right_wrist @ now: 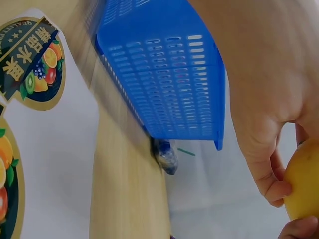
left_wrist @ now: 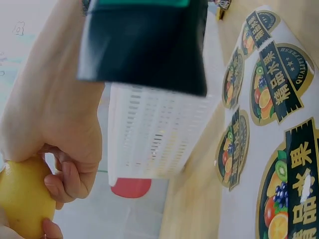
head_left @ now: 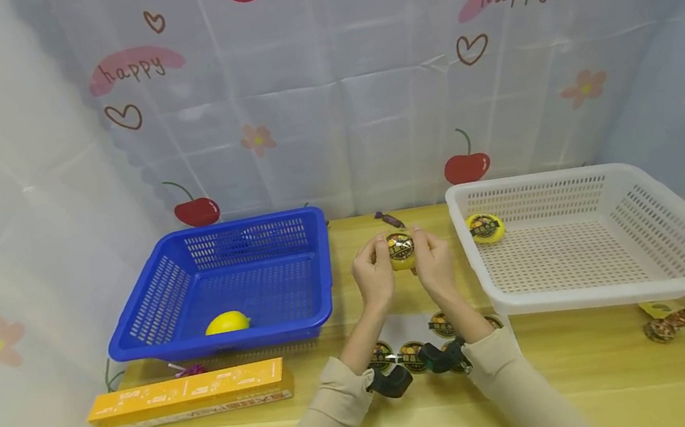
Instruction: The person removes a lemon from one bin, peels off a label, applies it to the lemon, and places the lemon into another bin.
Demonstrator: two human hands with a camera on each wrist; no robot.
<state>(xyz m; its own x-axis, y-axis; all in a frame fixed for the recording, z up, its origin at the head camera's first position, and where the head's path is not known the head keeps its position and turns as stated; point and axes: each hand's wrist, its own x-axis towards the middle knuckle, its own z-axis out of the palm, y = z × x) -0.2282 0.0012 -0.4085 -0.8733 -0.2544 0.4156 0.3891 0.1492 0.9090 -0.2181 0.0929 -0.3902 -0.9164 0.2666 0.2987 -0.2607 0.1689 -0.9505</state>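
Both hands hold a yellow lemon [head_left: 403, 261] between them above the middle of the table. A dark fruit label with gold trim is on the side of the lemon facing the head camera. My left hand [head_left: 373, 272] grips its left side and my right hand [head_left: 434, 264] its right side, fingers curled round it. In the left wrist view the lemon [left_wrist: 25, 196] shows bare yellow skin; the right wrist view catches only part of it. Below the forearms lies a white sheet of labels [head_left: 399, 327], partly hidden by the wrists and wrist cameras.
At left, a blue basket [head_left: 325, 275] holds a plain lemon [head_left: 227, 323]; at right, a white basket [head_left: 594, 297] holds a labelled lemon [head_left: 486, 229]. An orange box [head_left: 190, 395] lies before the blue basket. Wrapped candies [head_left: 390, 220] lie behind the hands and a brown-wrapped one [head_left: 667, 326] front right.
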